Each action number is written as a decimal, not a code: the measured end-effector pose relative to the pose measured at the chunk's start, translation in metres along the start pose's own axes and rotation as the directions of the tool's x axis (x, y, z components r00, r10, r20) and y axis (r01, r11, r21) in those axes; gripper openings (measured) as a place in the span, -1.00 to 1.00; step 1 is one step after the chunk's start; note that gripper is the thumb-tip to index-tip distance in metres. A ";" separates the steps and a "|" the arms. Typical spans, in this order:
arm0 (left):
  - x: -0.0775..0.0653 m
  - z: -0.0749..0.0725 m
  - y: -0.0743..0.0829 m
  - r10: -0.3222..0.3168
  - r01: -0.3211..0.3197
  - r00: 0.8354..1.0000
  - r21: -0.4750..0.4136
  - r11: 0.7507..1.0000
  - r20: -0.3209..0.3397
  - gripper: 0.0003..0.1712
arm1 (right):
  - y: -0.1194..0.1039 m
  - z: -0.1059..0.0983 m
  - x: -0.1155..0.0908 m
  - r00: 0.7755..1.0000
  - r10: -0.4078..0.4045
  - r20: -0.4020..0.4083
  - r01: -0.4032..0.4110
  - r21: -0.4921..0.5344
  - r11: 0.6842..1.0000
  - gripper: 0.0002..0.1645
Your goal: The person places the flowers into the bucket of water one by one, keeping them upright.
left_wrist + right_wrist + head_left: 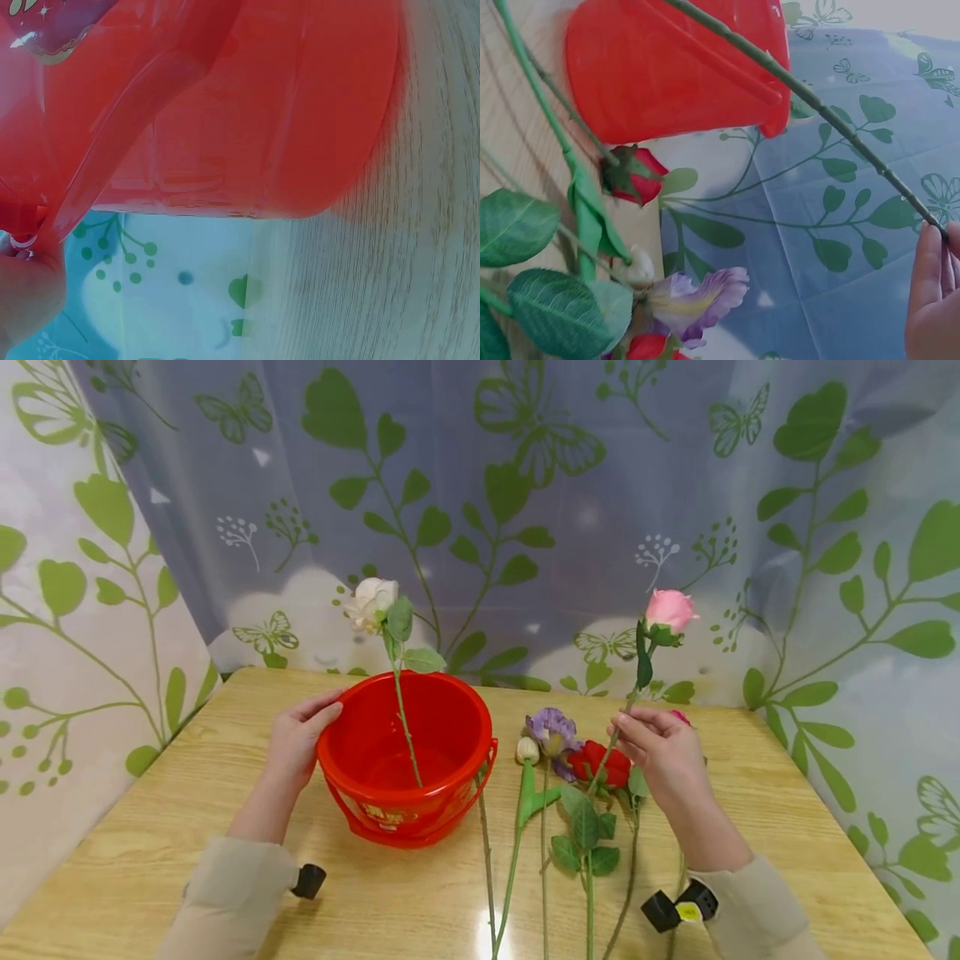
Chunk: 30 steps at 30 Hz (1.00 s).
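Observation:
My left hand (296,739) grips the left side of the rim of a red plastic bucket (450,718), which stands upright on the table. In the left wrist view, a thumb (30,292) shows by the bucket's handle joint. One white rose (372,606) leans in the bucket, its bloom above the far rim. To the right, my right hand (667,756) pinches the stem of a pink rose (670,610), bloom up and tilted right. The right wrist view shows this bare stem (810,97) slanting across in front of the bucket; the bloom is outside that view.
Several flowers lie on the wooden table (780,827) right of the bucket: a white tulip (527,750), a purple flower (552,731), a red flower (611,766) and a magenta one (681,717) partly behind my hand. A red rose (641,176) lies beside the bucket. A patterned curtain (450,527) hangs behind.

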<state>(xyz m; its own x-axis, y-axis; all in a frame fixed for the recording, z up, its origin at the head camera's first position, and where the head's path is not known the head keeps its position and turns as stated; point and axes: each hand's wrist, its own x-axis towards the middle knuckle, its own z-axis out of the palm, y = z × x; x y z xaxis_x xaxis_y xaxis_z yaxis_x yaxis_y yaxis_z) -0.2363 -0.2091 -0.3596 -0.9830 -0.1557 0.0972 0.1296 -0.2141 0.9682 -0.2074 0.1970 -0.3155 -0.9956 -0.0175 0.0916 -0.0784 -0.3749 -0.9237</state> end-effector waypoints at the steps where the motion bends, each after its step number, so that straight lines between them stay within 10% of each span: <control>1: 0.000 0.000 0.000 0.005 -0.005 1.000 0.000 1.000 0.003 -0.56 | 0.000 0.001 0.000 1.000 -0.005 -0.003 0.005 0.019 1.000 -0.94; 30: 0.000 -0.001 -0.001 0.019 -0.019 1.000 -0.013 1.000 0.024 -0.56 | -0.024 0.039 0.021 0.995 -0.079 -0.066 0.093 0.268 0.959 -0.95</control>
<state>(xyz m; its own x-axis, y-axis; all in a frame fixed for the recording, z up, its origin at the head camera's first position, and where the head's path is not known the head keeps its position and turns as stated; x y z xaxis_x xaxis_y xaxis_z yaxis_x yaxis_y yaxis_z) -0.2361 -0.2094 -0.3610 -0.9831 -0.1371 0.1213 0.1501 -0.2238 0.9630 -0.2246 0.1693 -0.2773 -0.9876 0.0731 0.1392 -0.1547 -0.6098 -0.7773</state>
